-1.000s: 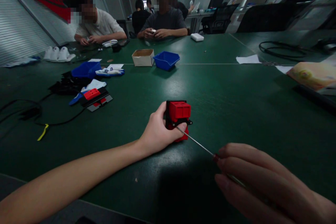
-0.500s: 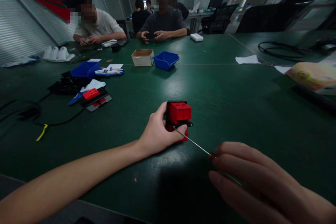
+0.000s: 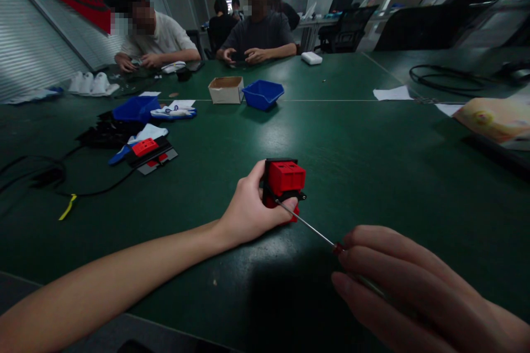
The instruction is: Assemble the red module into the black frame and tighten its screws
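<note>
My left hand (image 3: pixel 254 204) is closed around a red and black block-shaped part (image 3: pixel 286 177), holding it on the green table with the thumb across its near side. The part has a red housing on top and a black flange with small screw ears. My right hand (image 3: pixel 397 270) grips a screwdriver (image 3: pixel 311 227) by its handle, which is mostly hidden under the fingers. The thin metal shaft slants up to the left. Its tip meets the black flange at the left screw, just beside my left thumb.
A blue bin (image 3: pixel 262 95) and an open cardboard box (image 3: pixel 226 91) stand mid-table. To the left lie gloves (image 3: pixel 174 110), another blue bin (image 3: pixel 136 108), a red and black assembly (image 3: pixel 149 150) and cables. A cable coil (image 3: pixel 447 80) and a patterned bag (image 3: pixel 492 121) are at right. Two people sit opposite.
Both hands keep their holds and the screwdriver tip stays on the flange. The whole view has shifted very slightly; otherwise hardly anything differs.
</note>
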A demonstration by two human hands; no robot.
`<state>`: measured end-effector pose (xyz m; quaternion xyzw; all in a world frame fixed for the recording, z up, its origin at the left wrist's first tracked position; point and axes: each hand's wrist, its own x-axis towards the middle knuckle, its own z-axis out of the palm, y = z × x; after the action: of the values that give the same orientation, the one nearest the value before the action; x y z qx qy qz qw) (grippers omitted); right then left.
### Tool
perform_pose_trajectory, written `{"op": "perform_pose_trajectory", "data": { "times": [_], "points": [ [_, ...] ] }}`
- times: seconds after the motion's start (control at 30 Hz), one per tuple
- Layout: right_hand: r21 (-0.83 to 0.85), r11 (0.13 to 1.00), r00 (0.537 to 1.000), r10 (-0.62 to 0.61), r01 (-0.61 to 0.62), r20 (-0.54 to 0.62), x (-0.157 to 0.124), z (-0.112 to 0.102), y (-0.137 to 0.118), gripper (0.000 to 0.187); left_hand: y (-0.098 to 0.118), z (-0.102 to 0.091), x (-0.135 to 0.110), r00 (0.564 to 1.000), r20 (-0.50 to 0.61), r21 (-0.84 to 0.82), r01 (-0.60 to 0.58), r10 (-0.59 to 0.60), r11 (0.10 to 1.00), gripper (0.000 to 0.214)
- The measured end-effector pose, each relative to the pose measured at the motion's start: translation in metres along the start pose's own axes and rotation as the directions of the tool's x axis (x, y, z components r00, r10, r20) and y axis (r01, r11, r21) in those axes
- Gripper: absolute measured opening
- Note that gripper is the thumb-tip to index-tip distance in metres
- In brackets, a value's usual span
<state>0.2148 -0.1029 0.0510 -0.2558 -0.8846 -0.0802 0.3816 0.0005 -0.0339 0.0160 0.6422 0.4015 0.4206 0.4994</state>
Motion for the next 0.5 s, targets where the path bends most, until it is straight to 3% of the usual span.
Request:
{"op": "perform_pose_trajectory", "data": {
  "times": [0.17,0.37,0.5],
  "points": [
    [-0.031,0.995,0.994,0.097,-0.099,-0.051,0.0012,0.003,-0.0025,0.008,0.002,0.0004,0.0003,1.0,0.0,0.01,-0.017,0.017,1.0,0.048],
    [-0.056,0.993,0.993,-0.111,0.108,-0.048,0.0,0.0018,0.0044,0.016,0.0007,0.0007,0.0007,1.0,-0.027,-0.004,0.009,-0.009,1.0,0.048],
    [-0.027,0.999,0.998,-0.037,0.036,-0.053,0.0014,0.0012,0.0027,0.017,-0.0003,0.0011,0.0004,1.0,-0.027,-0.009,0.007,-0.007,1.0,0.047]
  ]
}}
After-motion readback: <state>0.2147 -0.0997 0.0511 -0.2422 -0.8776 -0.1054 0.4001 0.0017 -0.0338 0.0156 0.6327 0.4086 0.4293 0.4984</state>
